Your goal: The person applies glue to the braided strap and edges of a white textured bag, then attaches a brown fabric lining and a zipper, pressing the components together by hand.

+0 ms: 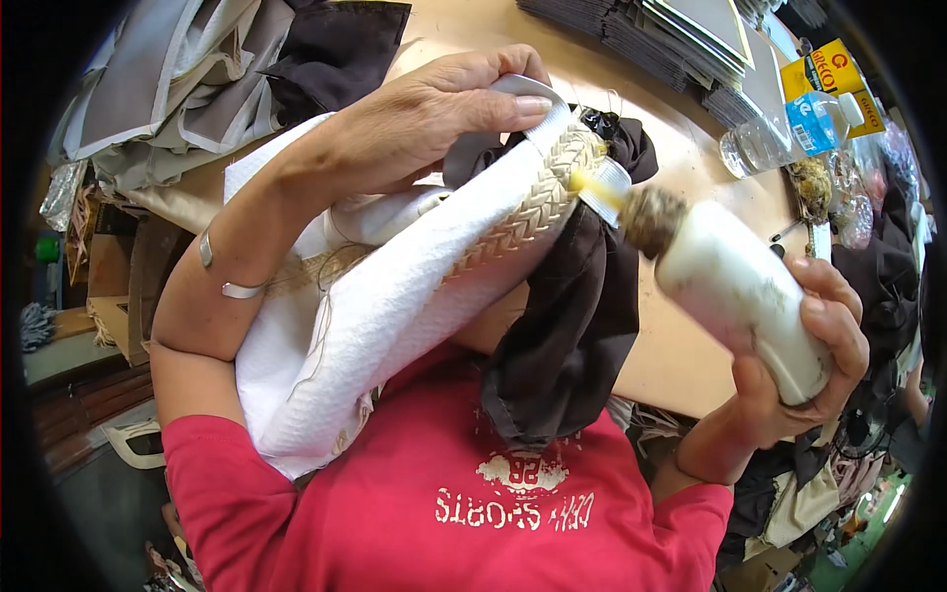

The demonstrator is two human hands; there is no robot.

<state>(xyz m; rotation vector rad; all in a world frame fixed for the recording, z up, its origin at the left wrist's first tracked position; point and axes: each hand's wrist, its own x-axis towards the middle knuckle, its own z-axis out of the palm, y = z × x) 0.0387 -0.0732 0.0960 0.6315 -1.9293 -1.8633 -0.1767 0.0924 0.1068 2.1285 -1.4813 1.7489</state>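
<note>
My left hand (pixel 449 109) pinches the upper edge of a white padded fabric piece (pixel 370 301), its thumb pressed on a ribbed white band (pixel 548 126). A woven straw-coloured braid (pixel 523 217) runs along the piece. My right hand (pixel 824 331) grips the base of a stained white glue bottle (pixel 740 281), tilted toward the fabric. Its neck is crusted brown. The yellow nozzle (pixel 595 189) is at the braid's upper end, beside a short white tab (pixel 614 181); whether it touches is unclear. Dark brown cloth (pixel 562 335) hangs from the piece's far end.
A wooden table (pixel 681 340) lies beneath. Grey-white fabric pieces (pixel 187 89) and black cloth (pixel 335 54) are piled at the far left. Stacked grey panels (pixel 651 44), a clear water bottle (pixel 789 135) and a yellow box (pixel 829 74) stand at the far right.
</note>
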